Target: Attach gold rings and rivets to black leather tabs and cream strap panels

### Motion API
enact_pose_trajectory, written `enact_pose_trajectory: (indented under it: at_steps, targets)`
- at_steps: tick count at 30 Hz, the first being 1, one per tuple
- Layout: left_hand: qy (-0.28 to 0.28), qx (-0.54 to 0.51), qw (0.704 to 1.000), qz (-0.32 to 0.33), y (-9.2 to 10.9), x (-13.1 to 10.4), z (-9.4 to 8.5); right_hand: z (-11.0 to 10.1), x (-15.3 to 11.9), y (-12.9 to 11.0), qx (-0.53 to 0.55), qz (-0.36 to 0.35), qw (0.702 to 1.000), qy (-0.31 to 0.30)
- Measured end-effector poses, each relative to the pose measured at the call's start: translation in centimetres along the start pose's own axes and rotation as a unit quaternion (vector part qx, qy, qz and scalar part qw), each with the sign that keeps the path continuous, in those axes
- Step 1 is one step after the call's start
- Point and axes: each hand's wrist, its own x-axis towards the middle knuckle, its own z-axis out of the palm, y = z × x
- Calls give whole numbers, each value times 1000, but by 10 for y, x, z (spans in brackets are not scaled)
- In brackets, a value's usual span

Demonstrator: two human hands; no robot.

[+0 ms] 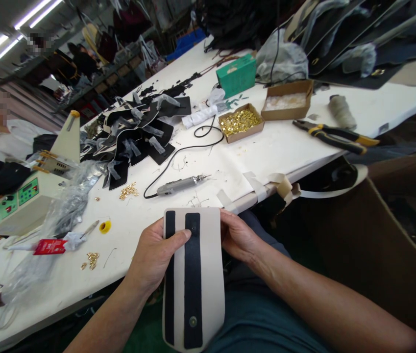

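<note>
Left fingers (178,240) grip the beige panel (211,274) with the thumb on its black strip (193,274); right fingers (235,226) support the opposite edge, apparently steadying it above the lap, beside the white surface (127,245).

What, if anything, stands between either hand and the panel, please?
Nothing visible does: the left hand has its thumb on the panel, and the right hand is at its right edge, fingertips partly hidden.
</note>
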Motion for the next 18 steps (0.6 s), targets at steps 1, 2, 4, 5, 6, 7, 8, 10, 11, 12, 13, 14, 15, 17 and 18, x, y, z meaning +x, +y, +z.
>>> enact_pose_trajectory:
  at_steps: [1,2,4,5,6,7,8,10,11,12,13,14,15,17,18]
  targets:
    - [-3,-4,1000,-1,0,0,0,2,-1,0,-9,1,1000,-5]
    - [-6,-7,1000,-2,0,-1,0,5,-2,1,-16,2,1000,-12]
    - [-10,-11,1000,-3,0,-2,-1,9,-4,1,-25,5,999,-24]
    - [-11,-12,1000,-5,0,-2,-1,11,-4,2,-27,7,999,-29]
    - [-12,-14,1000,-7,0,-2,-1,12,-5,2,-29,9,999,-32]
    - [-12,-16,1000,-8,0,-2,-1,13,-5,3,-30,10,999,-32]
    - [-13,-18,1000,-9,0,-2,-1,14,-5,3,-31,10,999,-32]
    - [-12,-20,1000,-6,-1,-2,-2,13,-4,4,-34,6,999,-30]
    - [-11,-21,1000,-5,-2,-2,-2,13,-5,4,-36,3,999,-30]
    - [-11,-22,1000,-4,-3,-2,-2,13,-5,4,-38,1,999,-30]
    - [-11,-20,1000,0,-3,-3,-3,13,-6,4,-41,0,999,-32]
    - [-11,-15,1000,4,-4,-4,-4,14,-7,4,-44,0,998,-35]
    - [-12,-4,1000,10,-4,-6,-5,15,-8,3,-49,3,998,-38]
    - [-3,49,998,41,-2,-10,-9,19,-11,1,-64,6,997,-36]
    - [6,92,993,72,0,-12,-11,21,-13,0,-73,3,997,-32]
